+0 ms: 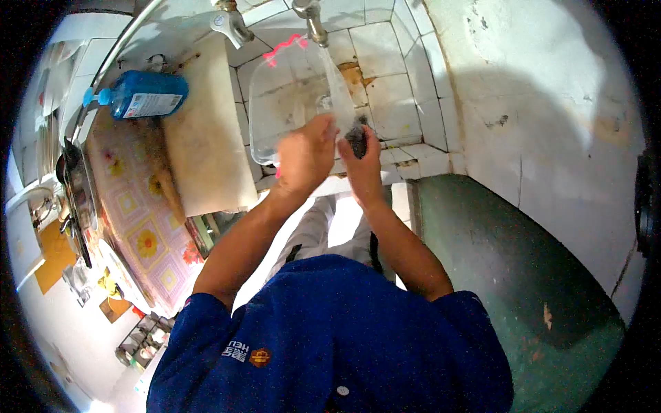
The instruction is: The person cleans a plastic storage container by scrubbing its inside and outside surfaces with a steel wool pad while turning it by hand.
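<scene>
Over the near side of the tiled sink (392, 89), my left hand (306, 155) is closed at the edge of a clear plastic container (272, 103), slightly smeared by motion. Bright pink strips show at the container's far and near edges. Close by on the right, my right hand (365, 165) has its fingers curled round a dark, rough scouring pad (357, 141). From the metal tap (313, 24) a stream of water (337, 82) falls just beyond both hands. Part of the container is hidden behind my left hand.
A second tap (231, 24) stands to the left. A pale board (206, 131) lies beside the sink, with a blue soap bottle (151, 94) on its side near the board's far end. A patterned cloth (144, 213) covers the left surface. The wall (523, 103) bounds the right.
</scene>
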The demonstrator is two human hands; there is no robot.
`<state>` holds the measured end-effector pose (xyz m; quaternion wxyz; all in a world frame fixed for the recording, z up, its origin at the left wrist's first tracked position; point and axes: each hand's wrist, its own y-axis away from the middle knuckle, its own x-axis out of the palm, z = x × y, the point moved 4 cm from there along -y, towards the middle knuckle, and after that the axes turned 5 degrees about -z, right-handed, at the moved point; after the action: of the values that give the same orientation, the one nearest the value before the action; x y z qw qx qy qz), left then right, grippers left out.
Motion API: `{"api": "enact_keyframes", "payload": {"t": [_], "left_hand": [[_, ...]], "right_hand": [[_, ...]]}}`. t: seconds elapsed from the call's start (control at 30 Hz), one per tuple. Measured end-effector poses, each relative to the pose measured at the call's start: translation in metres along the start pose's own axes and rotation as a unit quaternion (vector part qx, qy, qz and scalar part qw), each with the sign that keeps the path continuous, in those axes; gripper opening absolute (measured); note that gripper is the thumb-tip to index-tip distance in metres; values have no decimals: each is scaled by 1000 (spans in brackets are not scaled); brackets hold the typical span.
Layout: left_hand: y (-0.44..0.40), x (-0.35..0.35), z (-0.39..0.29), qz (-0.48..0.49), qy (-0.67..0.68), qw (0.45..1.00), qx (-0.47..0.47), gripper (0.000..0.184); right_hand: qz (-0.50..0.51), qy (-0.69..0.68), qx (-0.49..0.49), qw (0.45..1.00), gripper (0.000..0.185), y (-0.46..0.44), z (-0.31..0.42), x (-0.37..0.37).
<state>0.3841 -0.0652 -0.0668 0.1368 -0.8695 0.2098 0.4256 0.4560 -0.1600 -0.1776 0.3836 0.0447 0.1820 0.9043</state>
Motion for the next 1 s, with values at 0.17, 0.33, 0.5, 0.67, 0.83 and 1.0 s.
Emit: {"api": "enact_keyframes", "payload": {"t": [0.17, 0.33, 0.5, 0.67, 0.83, 1.0], "left_hand": [[8, 20, -15, 74, -98, 992, -11, 9], [13, 28, -16, 40, 13, 997, 67, 10], [16, 25, -19, 108, 39, 989, 92, 29], [7, -5, 9, 307, 36, 932, 188, 91], [0, -6, 52, 372, -210, 882, 201, 48], [9, 0, 47, 341, -215, 886, 231, 19]], "right_hand": [[58, -142, 120, 981, 71, -25, 40, 0], [64, -12, 135, 989, 54, -54, 52, -11], [84, 192, -2, 978, 47, -74, 57, -21], [120, 210, 35, 970, 44, -89, 67, -32], [174, 191, 41, 965, 37, -108, 75, -38], [159, 144, 5, 977, 40, -116, 71, -38]]}}
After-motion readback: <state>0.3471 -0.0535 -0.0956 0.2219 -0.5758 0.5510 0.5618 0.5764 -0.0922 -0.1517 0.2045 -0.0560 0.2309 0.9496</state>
